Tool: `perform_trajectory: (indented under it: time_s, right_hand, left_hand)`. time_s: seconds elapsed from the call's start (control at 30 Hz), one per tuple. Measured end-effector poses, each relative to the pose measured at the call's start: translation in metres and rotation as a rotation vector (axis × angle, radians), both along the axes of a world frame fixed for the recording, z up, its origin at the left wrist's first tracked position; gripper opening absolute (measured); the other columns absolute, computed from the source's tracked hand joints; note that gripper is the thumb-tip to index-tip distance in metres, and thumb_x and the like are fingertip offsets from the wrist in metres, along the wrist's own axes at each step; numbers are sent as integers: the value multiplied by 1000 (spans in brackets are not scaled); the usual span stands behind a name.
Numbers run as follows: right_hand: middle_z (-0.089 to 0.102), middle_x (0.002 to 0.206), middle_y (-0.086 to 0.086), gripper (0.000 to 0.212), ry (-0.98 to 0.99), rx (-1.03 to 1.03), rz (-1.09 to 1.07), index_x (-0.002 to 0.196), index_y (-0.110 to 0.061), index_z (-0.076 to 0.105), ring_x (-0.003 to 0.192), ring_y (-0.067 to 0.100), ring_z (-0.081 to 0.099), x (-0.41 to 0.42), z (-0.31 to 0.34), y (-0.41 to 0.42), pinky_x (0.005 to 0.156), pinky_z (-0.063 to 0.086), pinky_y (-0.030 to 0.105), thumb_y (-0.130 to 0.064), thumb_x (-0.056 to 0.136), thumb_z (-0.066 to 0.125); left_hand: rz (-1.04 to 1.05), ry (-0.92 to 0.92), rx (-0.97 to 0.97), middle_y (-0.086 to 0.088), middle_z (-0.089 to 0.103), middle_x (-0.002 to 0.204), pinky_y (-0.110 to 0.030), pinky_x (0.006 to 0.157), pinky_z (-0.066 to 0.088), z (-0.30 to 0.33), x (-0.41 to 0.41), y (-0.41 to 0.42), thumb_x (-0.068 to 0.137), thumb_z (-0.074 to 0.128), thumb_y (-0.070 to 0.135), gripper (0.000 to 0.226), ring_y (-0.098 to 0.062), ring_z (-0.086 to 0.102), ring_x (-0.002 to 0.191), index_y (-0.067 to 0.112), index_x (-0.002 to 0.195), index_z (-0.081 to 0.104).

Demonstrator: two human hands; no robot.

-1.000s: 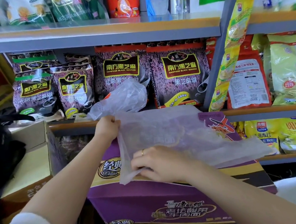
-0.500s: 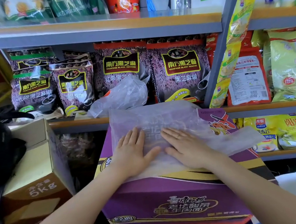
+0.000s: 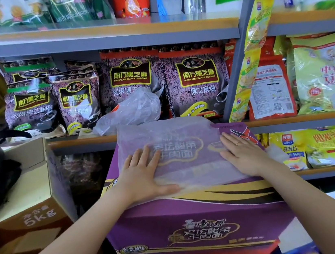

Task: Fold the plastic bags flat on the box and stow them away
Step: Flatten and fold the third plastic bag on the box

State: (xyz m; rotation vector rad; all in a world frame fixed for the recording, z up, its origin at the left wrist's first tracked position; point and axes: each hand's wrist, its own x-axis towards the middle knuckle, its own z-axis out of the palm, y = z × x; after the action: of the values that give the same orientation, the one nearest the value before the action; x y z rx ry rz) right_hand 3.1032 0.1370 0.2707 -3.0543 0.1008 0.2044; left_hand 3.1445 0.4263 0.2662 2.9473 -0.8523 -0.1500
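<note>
Under both flat palms | translucent plastic bag [image 3: 178,153] on purple noodle box [image 3: 195,214] | left hand [image 3: 142,174], right hand [image 3: 241,152]: fingers splayed, gripping nothing | step: smoothing | next: fold over, likely

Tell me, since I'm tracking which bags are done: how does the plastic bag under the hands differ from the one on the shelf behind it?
The plastic bag on the box lies spread flat on the purple box; the crumpled bag is bunched and puffed up on the shelf. The left hand and right hand press palms down on the flat one; nothing touches the crumpled one. Box print shows through the flat bag; the crumpled one partly hides a sesame packet. Both are thin, translucent, whitish.
</note>
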Motion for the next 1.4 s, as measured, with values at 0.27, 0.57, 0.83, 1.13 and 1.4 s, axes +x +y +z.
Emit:
perform_trajectory:
  time_s: [0.27,0.57,0.83,1.13,1.4]
  right_hand:
    - [51,125,8,30,-399,150,180,117,-10,54,116,26,45,58,35,54,96,35,36,-24,99,35]
    - [43,143,10,45,-68,88,273,141,-14,35,131,30,38,150,32,55,106,31,40,-24,97,38]
    - [54,130,9,52,38,160,151,133,-20,43,124,31,43,172,28,51,104,24,43,-53,94,32]
    - [55,69,7,30,-126,322,249,59,-21,40,73,32,54,152,52,48,66,45,41,-22,87,52]
    - [38,62,1,41,167,215,383,60,-14,39,61,16,37,94,67,51,58,26,33,-36,90,55]
  left_hand:
    - [98,-110,-388,-14,53,116,-43,90,42,30,56,-40,92,29,45,51,-35,48,111,8,115,55]
    - [88,-182,-376,-12,46,132,-39,95,36,26,115,-56,96,40,12,34,-33,42,118,6,128,46]
    - [199,-59,-347,-11,45,137,-37,98,36,11,137,-47,97,38,23,38,-31,40,123,11,132,42]
    - [47,-74,-463,-9,59,108,-35,77,41,20,136,-43,96,41,31,26,-28,54,99,10,107,53]
    - [-139,-76,-325,-7,63,97,-37,70,43,17,82,-29,94,33,46,38,-29,57,90,14,97,53]
